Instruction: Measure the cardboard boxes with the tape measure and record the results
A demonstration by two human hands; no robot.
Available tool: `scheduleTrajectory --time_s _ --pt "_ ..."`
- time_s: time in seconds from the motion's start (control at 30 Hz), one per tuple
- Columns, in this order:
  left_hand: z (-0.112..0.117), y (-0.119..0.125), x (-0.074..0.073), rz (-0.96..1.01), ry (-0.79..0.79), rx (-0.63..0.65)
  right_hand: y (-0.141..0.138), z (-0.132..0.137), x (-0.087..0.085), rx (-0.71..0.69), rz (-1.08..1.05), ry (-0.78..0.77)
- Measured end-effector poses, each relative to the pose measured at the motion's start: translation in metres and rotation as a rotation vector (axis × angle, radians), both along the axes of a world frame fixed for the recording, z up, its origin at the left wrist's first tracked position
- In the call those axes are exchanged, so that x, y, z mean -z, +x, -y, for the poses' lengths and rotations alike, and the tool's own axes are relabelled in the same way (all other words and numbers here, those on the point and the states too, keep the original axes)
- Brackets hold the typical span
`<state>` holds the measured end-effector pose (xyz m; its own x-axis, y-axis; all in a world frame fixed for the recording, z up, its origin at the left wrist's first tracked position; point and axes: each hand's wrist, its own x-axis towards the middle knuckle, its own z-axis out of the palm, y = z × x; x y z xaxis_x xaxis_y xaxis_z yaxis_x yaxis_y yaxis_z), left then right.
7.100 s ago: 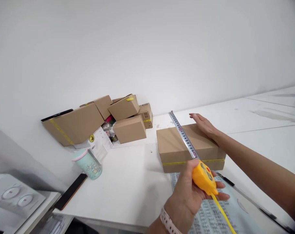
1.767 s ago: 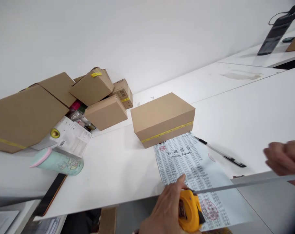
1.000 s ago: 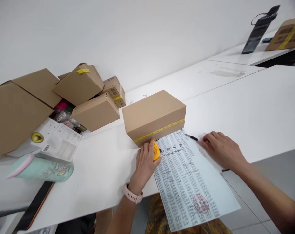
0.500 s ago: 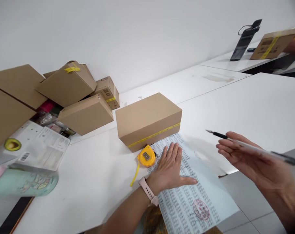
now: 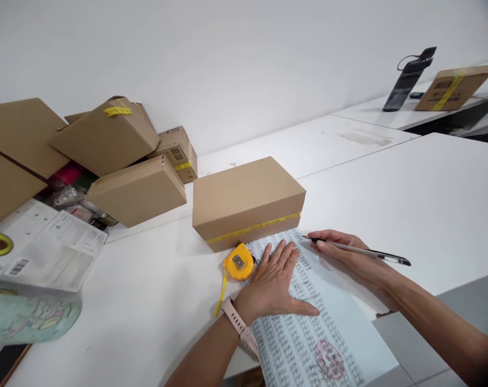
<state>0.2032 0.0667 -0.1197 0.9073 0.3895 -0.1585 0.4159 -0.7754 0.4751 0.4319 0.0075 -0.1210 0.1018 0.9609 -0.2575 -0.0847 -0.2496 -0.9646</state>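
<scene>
My left hand lies flat with spread fingers on a printed sheet of paper, which hangs over the table's front edge. Rows of dark characters and a red round stamp cover much of the sheet. A pen is gripped in my right hand, its tip at the sheet's upper right edge; whether it touches the paper I cannot tell. Just left of my left fingers sits a yellow tape measure with a short length of tape out. Behind the sheet stands a closed cardboard box with yellow tape along its side.
Several cardboard boxes are heaped at the left. Nearer are a white package and a mint-green bottle. A dark bottle and a taped box stand on the far right of the white table.
My right hand has moved left and down to the paper, its fingers closing around the pen and the tip now at the sheet's edge. The left hand stays flat on the paper.
</scene>
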Motion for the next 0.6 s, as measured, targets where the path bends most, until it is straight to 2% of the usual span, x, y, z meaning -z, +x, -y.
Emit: scheduleTrajectory --time_s 0.1,0.27,0.37,0.6 --pt "-0.002 0.000 0.003 0.016 -0.002 -0.004 -0.010 -0.011 0.006 0.033 0.160 0.023" --pt "0.000 0.000 0.007 0.035 0.006 -0.028 -0.015 -0.025 0.021 0.070 0.395 0.248" --pt "0.001 -0.001 0.007 0.068 0.014 -0.030 -0.013 -0.031 0.027 0.056 0.427 0.237" --pt "0.003 -0.003 0.004 0.118 0.055 -0.041 -0.017 -0.041 0.021 0.104 0.552 0.292"
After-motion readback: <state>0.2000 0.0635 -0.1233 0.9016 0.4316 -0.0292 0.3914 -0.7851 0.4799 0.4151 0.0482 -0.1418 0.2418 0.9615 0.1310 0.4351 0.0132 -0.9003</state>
